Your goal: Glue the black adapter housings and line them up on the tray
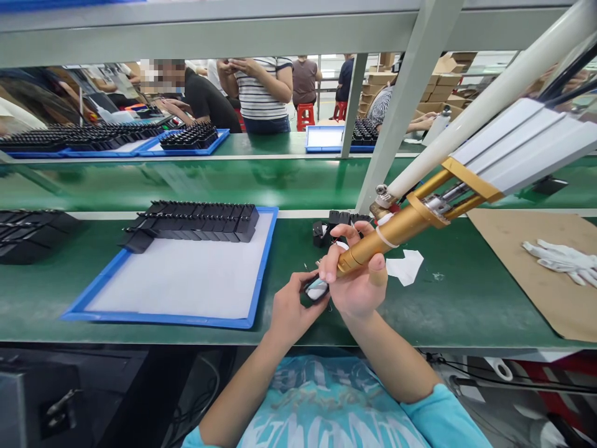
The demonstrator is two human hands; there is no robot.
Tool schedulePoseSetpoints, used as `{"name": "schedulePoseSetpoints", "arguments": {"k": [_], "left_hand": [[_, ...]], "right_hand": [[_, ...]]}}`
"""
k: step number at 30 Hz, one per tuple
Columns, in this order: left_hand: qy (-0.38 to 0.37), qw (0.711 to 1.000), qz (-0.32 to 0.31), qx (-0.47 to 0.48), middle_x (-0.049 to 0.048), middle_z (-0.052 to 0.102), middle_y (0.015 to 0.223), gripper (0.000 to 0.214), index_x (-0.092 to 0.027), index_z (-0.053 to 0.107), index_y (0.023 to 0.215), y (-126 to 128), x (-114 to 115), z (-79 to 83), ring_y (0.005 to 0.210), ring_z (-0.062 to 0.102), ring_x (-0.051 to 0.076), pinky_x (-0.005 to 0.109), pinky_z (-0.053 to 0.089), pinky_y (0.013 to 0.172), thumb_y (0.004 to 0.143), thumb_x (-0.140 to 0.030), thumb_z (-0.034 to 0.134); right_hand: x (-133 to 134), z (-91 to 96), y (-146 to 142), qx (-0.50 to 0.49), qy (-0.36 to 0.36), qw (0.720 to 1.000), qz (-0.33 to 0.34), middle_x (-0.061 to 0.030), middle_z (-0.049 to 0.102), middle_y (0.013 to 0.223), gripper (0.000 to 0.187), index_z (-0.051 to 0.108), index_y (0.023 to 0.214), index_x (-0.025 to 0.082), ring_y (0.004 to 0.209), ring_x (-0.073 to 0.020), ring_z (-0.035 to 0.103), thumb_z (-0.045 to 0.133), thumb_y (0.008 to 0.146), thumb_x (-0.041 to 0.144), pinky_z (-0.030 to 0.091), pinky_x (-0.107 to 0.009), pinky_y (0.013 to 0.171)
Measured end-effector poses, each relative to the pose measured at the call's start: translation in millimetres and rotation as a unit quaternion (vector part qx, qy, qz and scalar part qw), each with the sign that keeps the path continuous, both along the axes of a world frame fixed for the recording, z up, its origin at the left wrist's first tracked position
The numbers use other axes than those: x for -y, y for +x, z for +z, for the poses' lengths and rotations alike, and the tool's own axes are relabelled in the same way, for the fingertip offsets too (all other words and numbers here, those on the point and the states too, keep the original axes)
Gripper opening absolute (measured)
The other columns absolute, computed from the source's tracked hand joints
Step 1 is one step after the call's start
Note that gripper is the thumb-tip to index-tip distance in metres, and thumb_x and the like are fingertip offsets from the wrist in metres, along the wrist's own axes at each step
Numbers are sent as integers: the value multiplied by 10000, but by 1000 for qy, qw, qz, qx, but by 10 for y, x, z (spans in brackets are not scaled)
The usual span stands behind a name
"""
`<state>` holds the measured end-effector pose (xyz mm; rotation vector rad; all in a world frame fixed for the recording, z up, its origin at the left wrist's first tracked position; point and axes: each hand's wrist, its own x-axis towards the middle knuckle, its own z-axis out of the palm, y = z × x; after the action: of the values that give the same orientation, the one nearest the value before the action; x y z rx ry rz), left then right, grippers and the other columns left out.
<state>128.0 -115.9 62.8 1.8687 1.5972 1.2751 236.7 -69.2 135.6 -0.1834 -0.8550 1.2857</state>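
Note:
My right hand [357, 274] is wrapped round the gold barrel of a hanging power screwdriver [396, 230], its tip pointing down and left. My left hand [291, 308] grips a small black and white part [316, 289] right under that tip, above the green work surface [443, 305]. Just behind my hands lie a few small black parts [333, 225] with thin wires. To the left, a blue-rimmed white tray [186, 274] holds rows of black parts [196, 221] along its far edge.
White gloves [562, 260] lie on brown cardboard [536, 274] at the right. A white paper scrap [407, 266] sits beside my right hand. A grey slanted post [405, 106] rises behind. Other people work at the far bench with more blue trays [191, 142].

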Motion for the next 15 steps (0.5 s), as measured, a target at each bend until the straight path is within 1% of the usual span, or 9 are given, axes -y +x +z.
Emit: {"name": "schedulePoseSetpoints", "arguments": {"k": [3,6,9,12,15], "left_hand": [[-36,999,9,-18,10,703,845,310,-215,523,993,-20,19,17,733,690,180,268,501,635,765,-344,688],[-77,997,3,-27,11,683,870,301,-220,513,981,-83,26,-9,789,676,189,287,497,681,772,-349,686],[-123,992,-19,-27,21,666,928,254,-221,511,977,-196,21,-113,862,660,195,310,500,751,798,-319,662],[-171,985,-26,-27,31,668,948,223,-216,508,969,-323,27,-240,895,662,211,338,506,784,812,-297,643],[-216,976,-29,-6,56,685,1036,306,-217,522,1039,-420,29,-290,979,666,232,377,515,851,802,-342,669]], "right_hand": [[-15,3,-3,-4,-10,1000,-11,9,621,995,401,510,1127,297,430,-60,533,560,817,547,460,-255,396],[-35,-2,5,-2,-14,1000,-20,5,612,1005,418,502,1138,312,431,-67,527,535,811,572,455,-267,394],[-57,-14,37,6,-22,999,-38,3,605,1008,413,493,1132,318,425,-69,518,510,816,583,427,-268,383],[-86,-32,89,21,-32,997,-65,2,606,998,387,494,1086,310,415,-68,502,492,821,591,405,-264,375],[-128,-56,151,26,-25,997,-68,0,608,1009,378,498,1090,305,421,-70,512,499,825,576,419,-268,385]]}}
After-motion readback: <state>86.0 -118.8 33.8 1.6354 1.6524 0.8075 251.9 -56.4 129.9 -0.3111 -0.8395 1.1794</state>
